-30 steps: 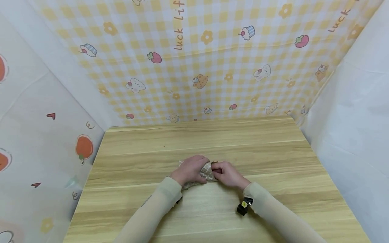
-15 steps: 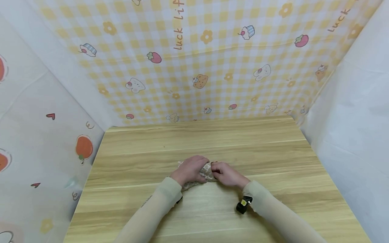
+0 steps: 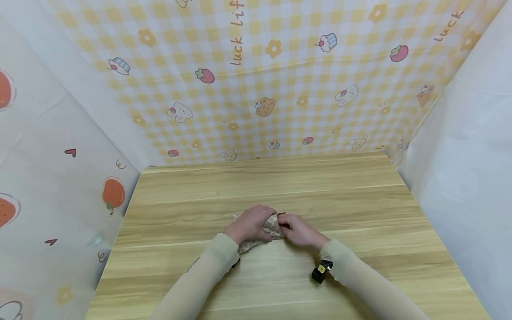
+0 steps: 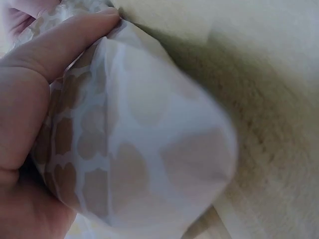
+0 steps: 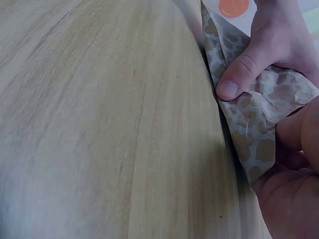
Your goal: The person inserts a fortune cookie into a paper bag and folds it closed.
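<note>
Loose end, left: we are seeing a wider part of the spotted wrap (image 3: 272,225) jutting out from under the left hand (image 3: 251,222).
Middle: the left hand is grasping the wrap from above, its thumb pressing the near edge and its fingers reaching over the far side.
Long axis: we are reading it as running side to side in front of the person, tapering rightward.
Right tip: the right hand (image 3: 302,230) is gripping it with curled fingers; we are not making out where the fingertips are ending.
Nearer hand: we are judging it the left, covering the middle; the right is meeting only the tip.
Left side: a heart-printed sheet (image 3: 36,178) is hanging.
Table: the wood-grain table (image 3: 276,186) is supporting the wrap.
Back: a yellow checked cloth (image 3: 240,91) is hanging beyond the table.
Right side: a white sheet (image 3: 452,138) is hanging.
</note>
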Demonstrator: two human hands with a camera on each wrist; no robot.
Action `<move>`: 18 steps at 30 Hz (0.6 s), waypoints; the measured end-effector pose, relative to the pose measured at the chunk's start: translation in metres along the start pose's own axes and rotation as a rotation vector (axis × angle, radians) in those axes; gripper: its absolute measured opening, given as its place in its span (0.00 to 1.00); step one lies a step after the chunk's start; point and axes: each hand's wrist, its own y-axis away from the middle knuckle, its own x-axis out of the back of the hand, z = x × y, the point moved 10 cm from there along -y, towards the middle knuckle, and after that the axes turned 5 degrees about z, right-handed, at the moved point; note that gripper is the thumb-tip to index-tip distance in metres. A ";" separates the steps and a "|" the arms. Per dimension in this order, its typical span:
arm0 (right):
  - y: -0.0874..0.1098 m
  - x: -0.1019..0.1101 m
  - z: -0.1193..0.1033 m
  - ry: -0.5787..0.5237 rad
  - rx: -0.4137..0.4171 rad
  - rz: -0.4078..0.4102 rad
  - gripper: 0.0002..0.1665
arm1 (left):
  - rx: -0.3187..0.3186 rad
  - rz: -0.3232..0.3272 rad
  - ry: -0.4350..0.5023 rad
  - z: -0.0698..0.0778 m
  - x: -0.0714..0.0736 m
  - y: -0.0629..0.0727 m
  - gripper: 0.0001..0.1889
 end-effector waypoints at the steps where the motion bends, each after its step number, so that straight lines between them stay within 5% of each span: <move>1: 0.001 0.001 0.000 0.004 0.001 0.007 0.13 | 0.005 -0.003 0.008 0.000 0.000 0.000 0.39; 11: 0.007 0.015 -0.003 0.041 -0.037 0.087 0.12 | 0.047 -0.027 0.068 -0.003 -0.002 -0.001 0.39; 18: 0.014 0.044 -0.004 -0.052 -0.084 0.227 0.17 | 0.119 0.051 0.203 -0.008 0.006 -0.003 0.46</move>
